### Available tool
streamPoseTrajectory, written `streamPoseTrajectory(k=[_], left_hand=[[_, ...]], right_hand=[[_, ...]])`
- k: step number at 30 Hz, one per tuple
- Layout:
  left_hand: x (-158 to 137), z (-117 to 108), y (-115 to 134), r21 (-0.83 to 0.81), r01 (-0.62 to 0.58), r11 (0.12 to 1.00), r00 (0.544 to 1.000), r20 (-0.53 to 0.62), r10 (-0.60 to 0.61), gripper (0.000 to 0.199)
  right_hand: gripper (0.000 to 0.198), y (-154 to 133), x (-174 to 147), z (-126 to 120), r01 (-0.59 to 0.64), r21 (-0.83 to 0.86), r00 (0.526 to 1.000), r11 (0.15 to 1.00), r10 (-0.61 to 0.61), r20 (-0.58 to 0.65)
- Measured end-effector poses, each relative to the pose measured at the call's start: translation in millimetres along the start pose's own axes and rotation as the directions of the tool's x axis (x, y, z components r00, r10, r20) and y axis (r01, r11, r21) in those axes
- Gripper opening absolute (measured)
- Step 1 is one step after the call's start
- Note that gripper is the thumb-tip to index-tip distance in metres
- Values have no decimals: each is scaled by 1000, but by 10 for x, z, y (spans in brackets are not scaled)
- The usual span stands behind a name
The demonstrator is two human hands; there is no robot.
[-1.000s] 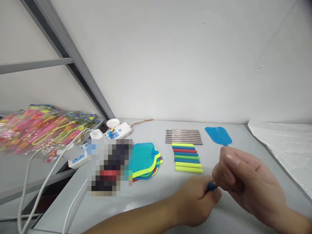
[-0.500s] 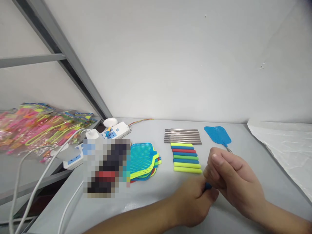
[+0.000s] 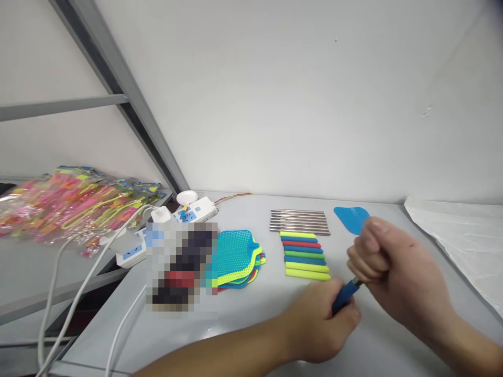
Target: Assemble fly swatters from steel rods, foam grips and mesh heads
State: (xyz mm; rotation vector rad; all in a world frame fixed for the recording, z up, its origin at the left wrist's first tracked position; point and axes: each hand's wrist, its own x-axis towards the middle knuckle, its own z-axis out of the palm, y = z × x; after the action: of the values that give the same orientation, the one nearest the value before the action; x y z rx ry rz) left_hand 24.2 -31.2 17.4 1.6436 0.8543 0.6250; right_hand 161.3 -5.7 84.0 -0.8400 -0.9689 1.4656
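Observation:
My left hand (image 3: 320, 319) is closed round a blue handle grip (image 3: 343, 297), its upper end showing above the thumb. A short stretch of metal rod (image 3: 357, 282) joins that end to my right hand (image 3: 387, 262), a fist wrapped round the rod. Beyond the right fist is a blue fly swatter head (image 3: 350, 219); the fist covers its neck, so I cannot tell whether it joins the held rod. Left of the hands lie several loose handle grips (image 3: 304, 256) in yellow, blue, red and green. Behind them is a row of metal rods (image 3: 299, 222).
A stack of mesh swatter heads (image 3: 236, 254) lies on the grey table (image 3: 239, 319), beside a pixelated patch. Power strips (image 3: 196, 209) with white cables stand at the left. Bagged colourful items (image 3: 90, 204) fill a shelf. White sheeting (image 3: 456, 241) covers the right side.
My hands have moved slightly apart, so more of the blue grip and a bit of metal rod show between them. The right fist has risen a little rightward. The view has shifted slightly.

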Motion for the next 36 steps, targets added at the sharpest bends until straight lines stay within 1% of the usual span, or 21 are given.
streamPoseTrajectory(k=[2, 4, 7, 10, 13, 15, 20, 24, 26, 28, 30, 32, 34, 36], left_hand=[[-20, -3, 1, 24, 14, 1000, 1000, 2, -14, 19], [-33, -6, 1, 45, 22, 999, 1000, 8, -23, 23], [-40, -5, -9, 83, 44, 996, 998, 29, -47, 30], [-42, 9, -32, 134, 60, 989, 997, 43, -66, 39], [-45, 34, -59, 178, 50, 983, 997, 44, -58, 45], [-47, 47, -74, 183, 57, 981, 997, 36, -65, 46], [-42, 50, -85, 144, 111, 983, 992, 48, -118, 49], [-46, 24, -71, 129, 117, 985, 990, 59, -126, 49], [-58, 3, -53, 129, 116, 985, 989, 79, -127, 47], [-69, -18, -32, 108, 113, 988, 984, 124, -127, 45], [-66, -27, -19, 35, 133, 990, 975, 176, -137, 43], [-37, -15, -25, -127, 196, 972, 960, 228, -164, 35], [15, 14, -53, -333, 284, 899, 941, 277, -195, 21], [73, 44, -94, -503, 345, 793, 930, 298, -215, 13]], right_hand=[[34, -131, 38, -52, 38, 49, 993, 998, -32, -117], [30, -237, 75, -140, 73, 88, 978, 993, -54, -204], [26, -289, 142, -317, 80, 145, 960, 986, -38, -278], [28, -241, 219, -474, 43, 208, 947, 977, 26, -320], [29, -169, 279, -559, 3, 269, 947, 963, 84, -310], [28, -127, 304, -586, -17, 278, 951, 961, 101, -292], [26, -55, 321, -625, -23, 220, 962, 975, 81, -260], [26, -23, 314, -638, -29, 239, 958, 971, 95, -271], [25, 0, 322, -649, -43, 247, 958, 968, 110, -264], [25, 37, 336, -660, -68, 246, 962, 967, 130, -242], [24, 91, 340, -644, -97, 252, 962, 963, 156, -226], [24, 163, 314, -576, -116, 253, 960, 961, 174, -219], [25, 251, 251, -453, -121, 215, 965, 969, 166, -204], [27, 331, 177, -305, -131, 127, 977, 983, 150, -155]])
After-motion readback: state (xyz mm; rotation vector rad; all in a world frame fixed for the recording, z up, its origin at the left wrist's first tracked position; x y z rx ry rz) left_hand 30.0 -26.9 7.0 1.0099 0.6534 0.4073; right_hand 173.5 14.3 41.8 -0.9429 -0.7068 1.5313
